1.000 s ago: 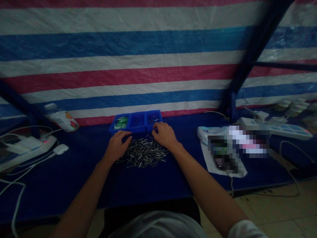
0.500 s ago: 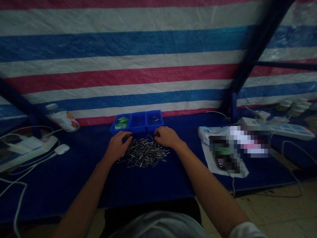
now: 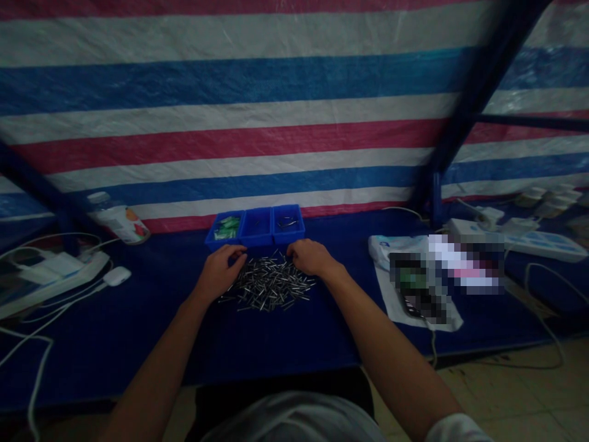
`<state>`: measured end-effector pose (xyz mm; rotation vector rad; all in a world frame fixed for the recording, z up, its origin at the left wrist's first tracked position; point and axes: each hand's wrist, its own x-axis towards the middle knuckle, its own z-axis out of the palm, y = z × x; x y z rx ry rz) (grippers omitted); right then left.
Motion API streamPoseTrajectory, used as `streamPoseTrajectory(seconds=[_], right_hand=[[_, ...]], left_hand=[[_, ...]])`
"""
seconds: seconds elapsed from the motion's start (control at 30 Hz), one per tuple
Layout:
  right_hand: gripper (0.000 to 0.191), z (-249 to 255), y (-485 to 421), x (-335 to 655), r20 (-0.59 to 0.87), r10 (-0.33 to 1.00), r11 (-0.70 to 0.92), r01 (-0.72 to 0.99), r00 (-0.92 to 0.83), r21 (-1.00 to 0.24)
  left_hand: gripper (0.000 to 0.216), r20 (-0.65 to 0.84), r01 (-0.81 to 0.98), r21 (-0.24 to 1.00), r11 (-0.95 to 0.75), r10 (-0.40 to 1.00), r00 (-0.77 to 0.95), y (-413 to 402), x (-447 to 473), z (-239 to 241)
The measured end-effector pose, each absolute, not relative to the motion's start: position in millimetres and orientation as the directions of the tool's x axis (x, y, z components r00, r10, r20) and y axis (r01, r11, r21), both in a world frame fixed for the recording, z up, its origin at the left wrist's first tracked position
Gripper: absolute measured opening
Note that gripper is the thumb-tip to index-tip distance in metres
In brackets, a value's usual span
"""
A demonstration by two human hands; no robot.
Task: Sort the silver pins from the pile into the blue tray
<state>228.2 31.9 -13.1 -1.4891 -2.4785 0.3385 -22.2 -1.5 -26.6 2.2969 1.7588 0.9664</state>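
A loose pile of thin, shiny metal pieces like nails or pins lies on the blue tabletop. At its upper left edge rests my left hand, fingers curled and thumb close to them. My right hand is at the upper right edge, fingers bent down and drawn together. Whatever either hand pinches is too small or hidden to make out. Just beyond the hands are three joined blue bins: the left bin has green-and-clear packets, the middle bin shows little inside, and the right bin holds a few thin metal pieces.
At left stand a bottle with a fruit label and a power strip with white cables. On the right lie a white plastic packet, partly blurred items and another power strip. Striped sheeting hangs behind.
My right hand has dipped very slightly toward the pile. My left hand and the pile look nearly the same; the view has shifted a touch.
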Motion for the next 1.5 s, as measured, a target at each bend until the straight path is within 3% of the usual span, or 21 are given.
streamPoseTrajectory(seconds=[0.23,0.53,0.73,1.0,1.23,1.4,1.5], right_hand=[[0.036,-15.3,30.9,226.3,0.077,0.864,0.501,0.835,-0.498,-0.228],[0.035,-17.1,36.6,224.7,0.242,0.851,0.524,0.742,-0.465,-0.418],[0.029,-17.5,40.4,220.2,0.377,0.823,0.566,0.679,-0.426,-0.468],[0.025,-9.8,37.3,216.0,0.430,0.805,0.591,0.609,-0.408,-0.529],[0.017,-0.8,32.0,212.4,0.370,0.886,0.463,0.501,-0.279,-0.731],[0.026,-1.0,34.3,211.3,0.248,0.958,0.285,0.519,-0.142,-0.806],[0.031,-2.5,38.8,212.6,0.104,0.987,0.147,0.407,-0.125,-0.901]], left_hand=[[0.030,0.404,0.838,0.431,-0.336,0.902,0.154,-1.9,-21.7,-26.2],[0.029,0.406,0.834,0.437,-0.337,0.901,0.151,-2.1,-22.3,-25.8],[0.030,0.408,0.837,0.431,-0.338,0.900,0.154,-1.9,-23.0,-25.5],[0.030,0.394,0.848,0.422,-0.322,0.907,0.149,-2.1,-21.9,-25.1],[0.030,0.395,0.842,0.422,-0.337,0.904,0.163,-2.6,-21.7,-25.0],[0.032,0.392,0.847,0.415,-0.332,0.905,0.163,-2.5,-22.1,-25.3],[0.032,0.384,0.850,0.415,-0.324,0.910,0.159,-1.9,-22.4,-25.6]])
